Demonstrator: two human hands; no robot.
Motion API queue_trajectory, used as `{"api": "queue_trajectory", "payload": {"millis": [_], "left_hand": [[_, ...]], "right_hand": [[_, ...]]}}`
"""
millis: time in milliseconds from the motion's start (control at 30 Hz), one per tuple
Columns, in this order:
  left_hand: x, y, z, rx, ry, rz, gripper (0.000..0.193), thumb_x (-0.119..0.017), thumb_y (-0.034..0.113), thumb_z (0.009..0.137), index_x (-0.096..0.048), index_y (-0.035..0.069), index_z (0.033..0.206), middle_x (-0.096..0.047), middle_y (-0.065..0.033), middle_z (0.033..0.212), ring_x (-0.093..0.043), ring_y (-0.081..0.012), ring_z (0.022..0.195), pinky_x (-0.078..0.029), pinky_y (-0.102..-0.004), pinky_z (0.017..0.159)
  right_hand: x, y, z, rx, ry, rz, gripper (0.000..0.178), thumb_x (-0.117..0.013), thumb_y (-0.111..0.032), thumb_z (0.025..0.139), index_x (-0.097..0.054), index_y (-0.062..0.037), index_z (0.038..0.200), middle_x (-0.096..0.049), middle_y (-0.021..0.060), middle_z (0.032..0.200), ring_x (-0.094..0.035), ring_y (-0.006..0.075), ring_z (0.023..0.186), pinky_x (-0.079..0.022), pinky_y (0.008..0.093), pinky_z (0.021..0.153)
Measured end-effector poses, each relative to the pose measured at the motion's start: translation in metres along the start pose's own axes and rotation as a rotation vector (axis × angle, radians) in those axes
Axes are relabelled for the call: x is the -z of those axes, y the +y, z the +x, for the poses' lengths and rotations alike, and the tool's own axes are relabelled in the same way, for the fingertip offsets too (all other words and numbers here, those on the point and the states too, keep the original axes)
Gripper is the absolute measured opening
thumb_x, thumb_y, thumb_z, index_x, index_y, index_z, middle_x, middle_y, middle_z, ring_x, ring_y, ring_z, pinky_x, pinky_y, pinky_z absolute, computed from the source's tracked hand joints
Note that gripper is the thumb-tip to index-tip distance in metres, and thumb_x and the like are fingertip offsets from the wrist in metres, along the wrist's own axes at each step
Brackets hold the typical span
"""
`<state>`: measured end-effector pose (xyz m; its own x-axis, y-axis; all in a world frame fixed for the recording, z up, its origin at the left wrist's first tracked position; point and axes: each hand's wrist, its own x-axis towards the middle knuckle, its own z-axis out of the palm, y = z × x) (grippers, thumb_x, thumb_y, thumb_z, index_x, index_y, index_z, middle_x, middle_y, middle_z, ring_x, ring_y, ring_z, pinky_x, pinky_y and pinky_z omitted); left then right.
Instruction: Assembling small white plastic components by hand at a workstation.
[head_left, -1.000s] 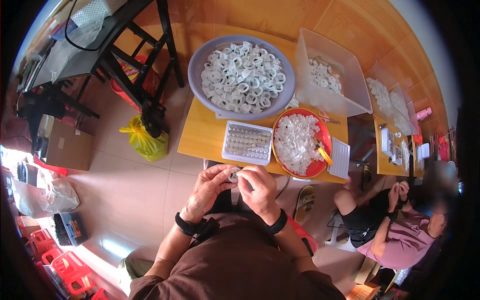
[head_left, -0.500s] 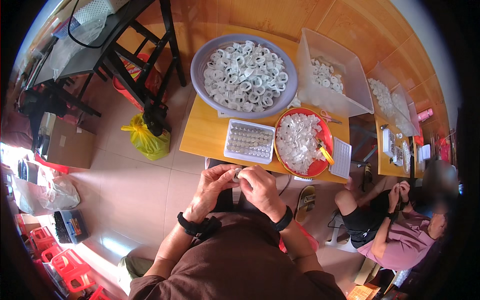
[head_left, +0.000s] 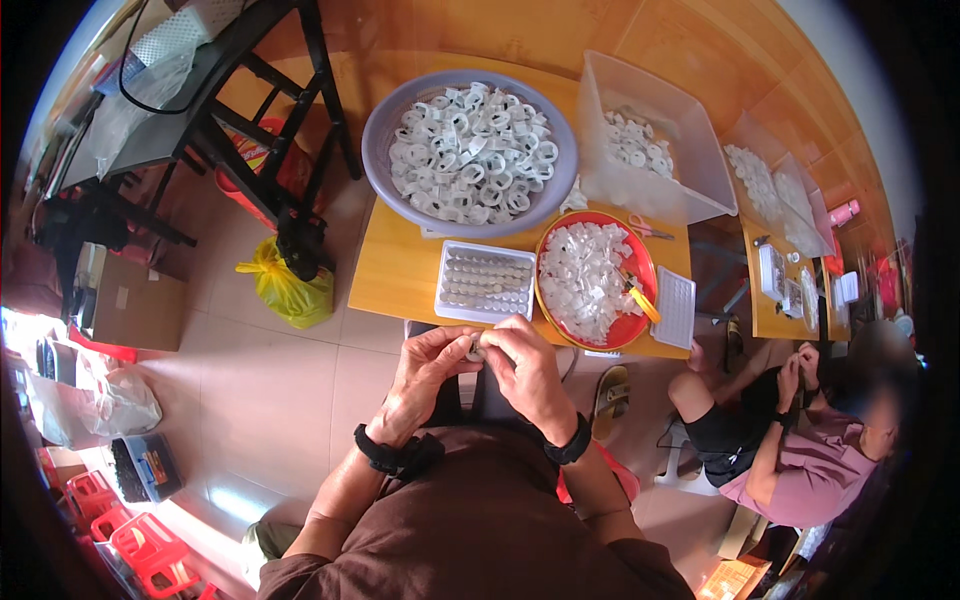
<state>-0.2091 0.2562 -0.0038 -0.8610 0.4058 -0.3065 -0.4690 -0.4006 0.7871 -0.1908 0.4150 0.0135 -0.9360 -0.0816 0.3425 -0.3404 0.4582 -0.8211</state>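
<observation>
In front of my body, just off the table's near edge, my left hand [head_left: 422, 378] pinches a small round whitish piece [head_left: 475, 350] with a darker middle. The fingers of my right hand [head_left: 524, 368] close on its right side. Fingertips cover much of it, so its exact kind is hidden. Nearest beyond my hands is a white tray [head_left: 440, 300] with rows of small grey, round pieces [head_left: 485, 280]. Beside it, a red round tray [head_left: 632, 328] holds a heap of translucent plastic bits [head_left: 588, 275], with yellow-handled cutters [head_left: 643, 303] at its right.
A lavender basin [head_left: 375, 160] of white ring-shaped parts stands on the wooden table [head_left: 385, 270]. To its right are a clear bin [head_left: 705, 190], pink scissors [head_left: 648, 228] and a pale slotted tray [head_left: 675, 312]. Another person [head_left: 800, 460] sits at right; a yellow bag [head_left: 295, 285] lies left.
The table and its things sit slightly further left in the view. My right hand's fingers have shifted a little on the small piece, the wrist turning slightly; my left hand holds its place.
</observation>
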Motion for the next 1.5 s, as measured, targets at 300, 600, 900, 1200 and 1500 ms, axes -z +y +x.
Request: {"api": "queue_trajectory", "payload": {"millis": [300,600,900,1200,1500], "left_hand": [[-0.005,0.001,-0.001,0.030,-0.042,-0.041,0.022,-0.055,0.014,0.093,-0.062,-0.001,0.107,-0.065,-0.0079,0.098,-0.063,-0.0137,0.088,-0.054,-0.0289,0.081],[-0.015,0.003,-0.005,0.020,-0.035,0.054,0.022,-0.057,0.014,0.092,-0.062,-0.001,0.108,-0.064,-0.0085,0.101,-0.062,-0.0149,0.092,-0.053,-0.0287,0.081],[-0.016,-0.007,-0.001,0.120,-0.119,0.051,0.022,-0.058,0.013,0.091,-0.061,-0.001,0.108,-0.063,-0.0093,0.105,-0.061,-0.0151,0.094,-0.053,-0.0295,0.082],[-0.006,-0.010,0.002,0.115,-0.094,0.012,0.021,-0.055,0.013,0.092,-0.061,-0.001,0.107,-0.064,-0.0108,0.102,-0.064,-0.0169,0.092,-0.057,-0.0299,0.078],[-0.007,-0.013,-0.002,0.151,-0.068,-0.054,0.023,-0.053,0.014,0.093,-0.060,-0.002,0.109,-0.064,-0.0112,0.101,-0.064,-0.0176,0.091,-0.057,-0.0296,0.078]], "right_hand": [[0.001,0.003,-0.004,-0.396,0.059,0.526,0.010,-0.063,0.007,0.080,-0.056,-0.0002,0.082,-0.052,-0.0010,0.080,-0.054,0.0065,0.078,-0.046,0.0198,0.067],[-0.001,0.007,-0.015,-0.525,0.081,0.834,0.017,-0.061,0.006,0.082,-0.051,-0.0032,0.092,-0.051,-0.0021,0.082,-0.050,0.0037,0.076,-0.044,0.0189,0.067],[0.001,0.021,-0.035,-0.520,0.233,0.841,0.016,-0.061,0.007,0.080,-0.053,-0.0024,0.091,-0.053,-0.0015,0.084,-0.053,0.0039,0.077,-0.045,0.0189,0.067],[0.126,0.106,-0.048,-0.226,0.363,-0.537,0.022,-0.063,0.008,0.067,-0.063,-0.0028,0.087,-0.061,0.0117,0.083,-0.060,0.0305,0.078,-0.048,0.0354,0.069],[0.145,0.108,-0.044,-0.380,0.123,-0.224,0.010,-0.065,0.004,0.074,-0.064,-0.0012,0.083,-0.062,0.0055,0.078,-0.060,0.0184,0.069,-0.049,0.0280,0.064]]}}
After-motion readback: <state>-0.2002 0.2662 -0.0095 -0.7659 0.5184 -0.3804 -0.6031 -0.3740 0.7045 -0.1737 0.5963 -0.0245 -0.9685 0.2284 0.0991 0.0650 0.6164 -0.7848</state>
